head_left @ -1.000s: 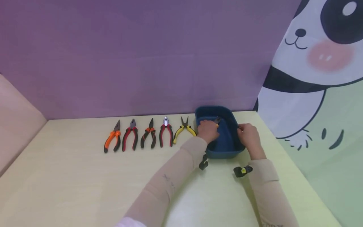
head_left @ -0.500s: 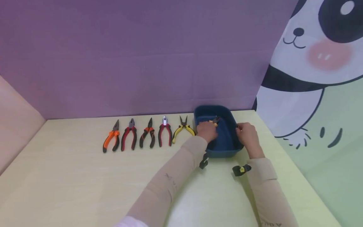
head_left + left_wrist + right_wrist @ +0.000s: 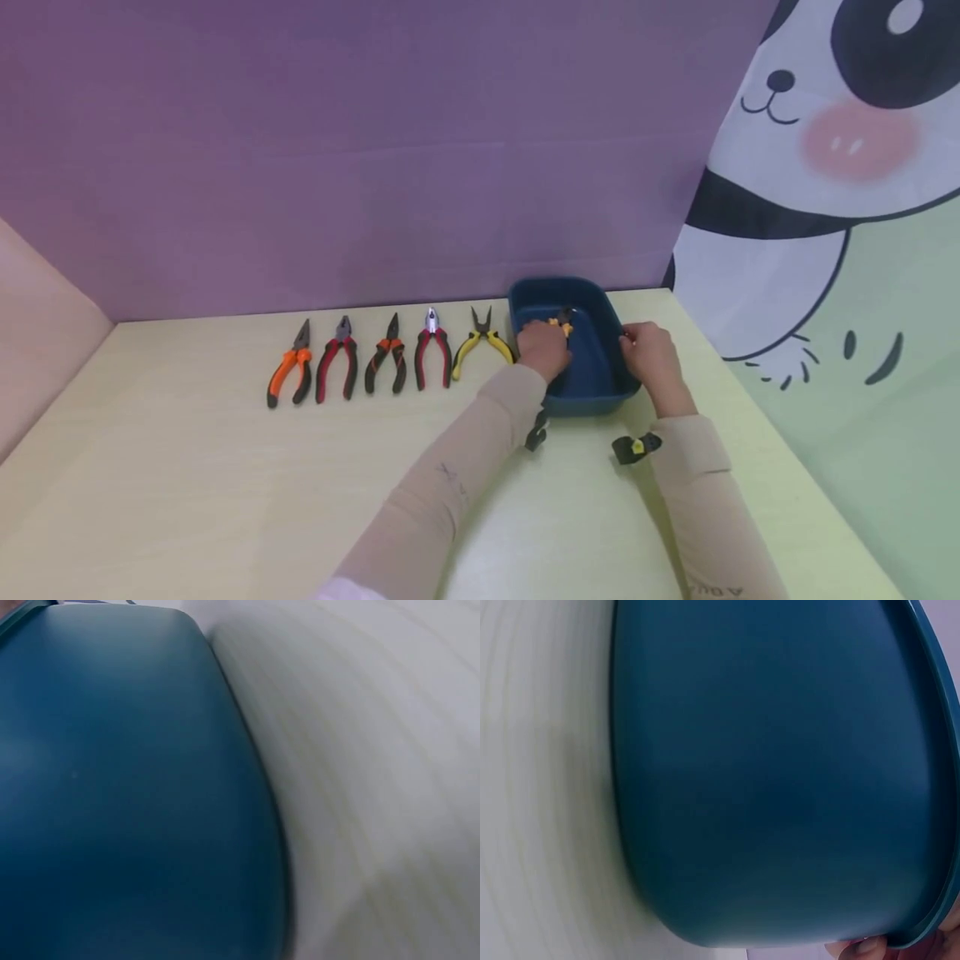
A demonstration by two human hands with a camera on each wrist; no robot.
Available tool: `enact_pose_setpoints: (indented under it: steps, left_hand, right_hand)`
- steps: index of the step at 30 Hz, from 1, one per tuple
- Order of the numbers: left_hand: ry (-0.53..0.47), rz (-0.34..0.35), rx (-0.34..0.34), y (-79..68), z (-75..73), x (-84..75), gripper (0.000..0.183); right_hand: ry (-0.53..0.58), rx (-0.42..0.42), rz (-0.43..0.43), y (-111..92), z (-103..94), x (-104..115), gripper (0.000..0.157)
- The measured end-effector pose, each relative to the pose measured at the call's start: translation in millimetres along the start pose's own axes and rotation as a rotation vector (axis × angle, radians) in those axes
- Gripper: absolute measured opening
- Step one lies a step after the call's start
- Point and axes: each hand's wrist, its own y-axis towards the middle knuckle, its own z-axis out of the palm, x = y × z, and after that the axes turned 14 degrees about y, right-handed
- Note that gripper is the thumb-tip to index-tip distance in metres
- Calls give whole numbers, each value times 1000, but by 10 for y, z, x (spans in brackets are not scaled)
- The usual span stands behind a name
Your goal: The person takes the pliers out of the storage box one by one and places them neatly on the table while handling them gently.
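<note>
My left hand [image 3: 543, 348] reaches into a dark blue plastic bin [image 3: 588, 407] and holds pliers [image 3: 564, 321] with orange-yellow grips and a dark head. Only the head and the upper grips show; the hand covers the rest. On the bin's right rim my right hand [image 3: 651, 354] pinches the edge between thumb and fingers. From the left wrist, just the bin's outer wall [image 3: 135, 787] and the tabletop appear, with the hand mostly out of sight. The right wrist view has the bin's outer wall [image 3: 780, 787] and fingertips [image 3: 866, 946] at its rim.
Left of the bin, several pliers lie in a row, heads away from me: orange-black pliers [image 3: 302, 357], red-black pliers [image 3: 324, 367], black-orange pliers [image 3: 378, 365], shiny-headed red pliers [image 3: 422, 354] and yellow pliers [image 3: 493, 339]. A purple wall [image 3: 337, 167] stands behind the table [image 3: 225, 483].
The pliers in my left hand have turned so their head points more upright, and more of their grips shows. My right hand keeps its hold on the rim. The whole view drifts slightly.
</note>
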Motion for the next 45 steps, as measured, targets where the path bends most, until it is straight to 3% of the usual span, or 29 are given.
enact_pose_setpoints:
  steps: [9, 23, 30, 45]
  left_hand:
    - [31, 1, -29, 23, 32, -10, 44]
    - [1, -17, -72, 5, 31, -13, 52]
    - [4, 7, -76, 10, 44, -11, 58]
    - [-112, 109, -150, -68, 39, 52, 44]
  right_hand:
    - [-9, -7, -3, 3, 17, -6, 30]
    - [-4, 8, 17, -7, -1, 41, 31]
    - [-2, 29, 34, 4, 0, 55, 32]
    - [1, 21, 46, 13, 4, 24, 31]
